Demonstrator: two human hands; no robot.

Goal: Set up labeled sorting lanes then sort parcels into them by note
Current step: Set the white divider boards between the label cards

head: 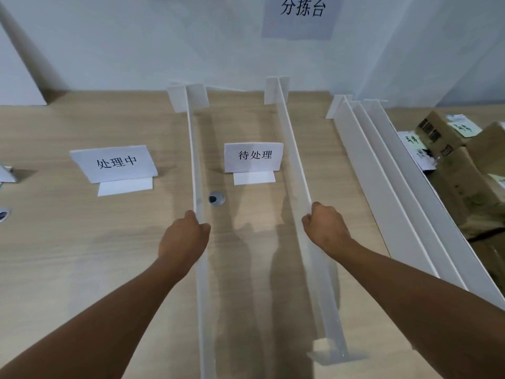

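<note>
Here the left hand (188,232) is gripping the left divider (194,160) and the right hand (326,225) is gripping the right divider (294,154); keeping them parallel, flanking the label card (254,157), seems wise. Parcels (451,149) are waiting far right.

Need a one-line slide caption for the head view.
Left hand and right hand grip the two lane dividers flanking the 待处理 sign; 处理中 sign left, spare dividers and parcels right.

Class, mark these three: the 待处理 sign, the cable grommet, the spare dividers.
待处理 sign (254,157): head view, centre of its printed face.
cable grommet (220,198): head view, its metal cover.
spare dividers (382,173): head view, a middle panel's side.
</note>
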